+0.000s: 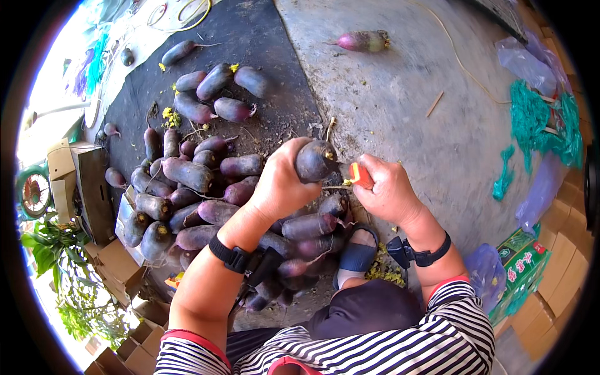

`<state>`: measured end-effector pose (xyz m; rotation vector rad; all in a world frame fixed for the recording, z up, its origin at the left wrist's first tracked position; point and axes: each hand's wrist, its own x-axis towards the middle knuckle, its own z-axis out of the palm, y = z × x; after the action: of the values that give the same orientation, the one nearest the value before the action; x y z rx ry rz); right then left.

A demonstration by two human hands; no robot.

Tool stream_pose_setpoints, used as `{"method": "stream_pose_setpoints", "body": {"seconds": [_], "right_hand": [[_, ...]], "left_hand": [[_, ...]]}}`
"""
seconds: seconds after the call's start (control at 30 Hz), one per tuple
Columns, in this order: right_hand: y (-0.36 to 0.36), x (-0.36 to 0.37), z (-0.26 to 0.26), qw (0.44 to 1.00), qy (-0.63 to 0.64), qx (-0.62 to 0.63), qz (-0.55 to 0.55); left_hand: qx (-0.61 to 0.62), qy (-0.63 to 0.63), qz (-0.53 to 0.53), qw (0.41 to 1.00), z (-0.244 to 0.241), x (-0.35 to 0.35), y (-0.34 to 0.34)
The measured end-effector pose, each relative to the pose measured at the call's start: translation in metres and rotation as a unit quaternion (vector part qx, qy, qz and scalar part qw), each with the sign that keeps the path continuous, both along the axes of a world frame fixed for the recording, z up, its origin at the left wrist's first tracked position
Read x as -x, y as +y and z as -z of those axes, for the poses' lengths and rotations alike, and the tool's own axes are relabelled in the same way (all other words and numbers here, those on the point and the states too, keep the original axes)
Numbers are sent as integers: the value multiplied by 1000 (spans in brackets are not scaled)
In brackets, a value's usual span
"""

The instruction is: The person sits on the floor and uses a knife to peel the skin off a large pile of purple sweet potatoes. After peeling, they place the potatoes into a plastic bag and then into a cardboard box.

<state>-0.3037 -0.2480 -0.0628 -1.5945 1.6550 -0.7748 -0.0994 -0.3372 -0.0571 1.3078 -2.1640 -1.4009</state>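
Note:
In front of my body, my left hand [286, 180] grips a dark purple radish [315, 164], its cut-looking crown end turned up and to the right. Held in my right hand [386, 192] is an orange-handled tool [361, 176], apparently a small knife. Its short grey working end is blurred and points at the radish's right side; whether it touches cannot be told. Below and left of my hands lies a heap of purple radishes [187, 174], several with thin root tails. My forearms hide part of the heap.
A black ground sheet [243, 37] lies under the radishes. One pinkish radish [363, 41] rests apart on the concrete floor [398, 93]. Yellow leaf scraps [382, 272] surround my sandalled foot [358, 255]. Teal plastic bags [534, 122] and a green printed carton [520, 262] sit right; a fan [35, 192] stands left.

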Motion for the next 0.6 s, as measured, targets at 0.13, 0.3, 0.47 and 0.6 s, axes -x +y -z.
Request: {"method": "stream_pose_setpoints", "body": {"seconds": [0.13, 0.3, 0.47, 0.6], "right_hand": [[14, 1, -3, 997, 74, 7, -21], [21, 7, -1, 997, 58, -16, -48], [7, 10, 34, 971, 151, -182, -18], [19, 15, 63, 947, 160, -278, 34]], "left_hand": [[-57, -35, 3, 998, -6, 1, 16], [-162, -4, -22, 987, -14, 7, 27], [-147, 23, -8, 989, -33, -15, 50], [-98, -25, -27, 994, -108, -56, 50]]}}
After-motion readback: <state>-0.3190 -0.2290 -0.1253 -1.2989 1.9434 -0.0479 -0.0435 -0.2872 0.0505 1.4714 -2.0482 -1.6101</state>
